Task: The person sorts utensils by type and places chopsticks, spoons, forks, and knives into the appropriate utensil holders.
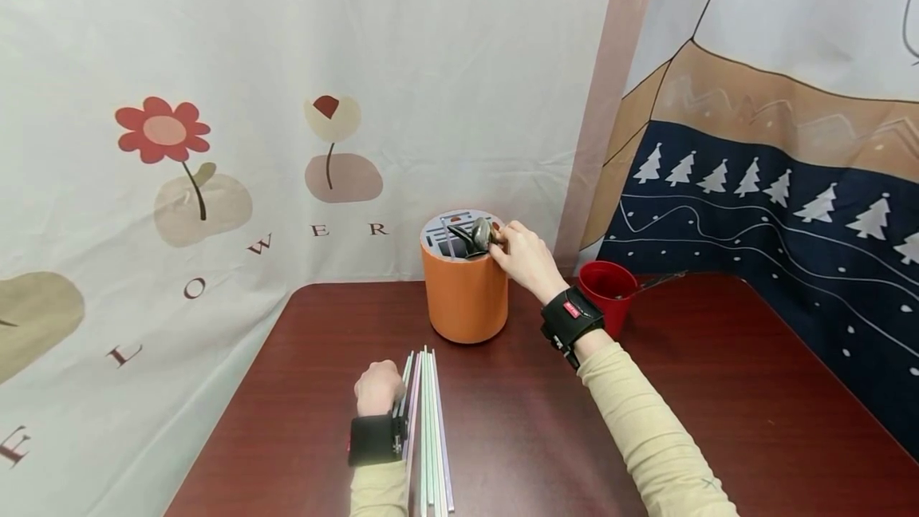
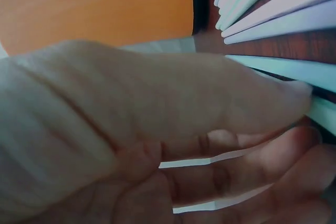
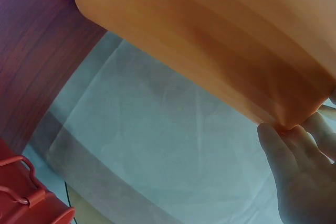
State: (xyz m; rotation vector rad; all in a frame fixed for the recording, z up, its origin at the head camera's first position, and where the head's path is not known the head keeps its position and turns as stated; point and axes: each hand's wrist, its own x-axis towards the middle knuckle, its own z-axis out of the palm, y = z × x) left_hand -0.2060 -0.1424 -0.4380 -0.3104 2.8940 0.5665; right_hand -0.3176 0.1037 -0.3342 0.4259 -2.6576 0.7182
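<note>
An orange cylindrical utensil holder (image 1: 467,301) stands upright at the back of the table, its grey slotted top (image 1: 435,236) facing up. Over this top my right hand (image 1: 527,258) pinches a metal spoon (image 1: 482,233), with a dark utensil (image 1: 459,236) beside it. In the right wrist view, fingers of my right hand (image 3: 307,177) reach the holder's rim, and the spoon is hidden. My left hand (image 1: 378,388) is loosely curled beside long, thin pastel sticks (image 1: 429,421). Its thumb (image 2: 252,95) overlaps the mint-green ones in the left wrist view.
Right of the holder is a red cup (image 1: 609,294), with a thin metal piece (image 1: 656,281) sticking out past its rim. Behind the dark red table (image 1: 546,421) hangs a white printed cloth (image 1: 459,62), with a navy tree-patterned one (image 1: 725,222) on the right.
</note>
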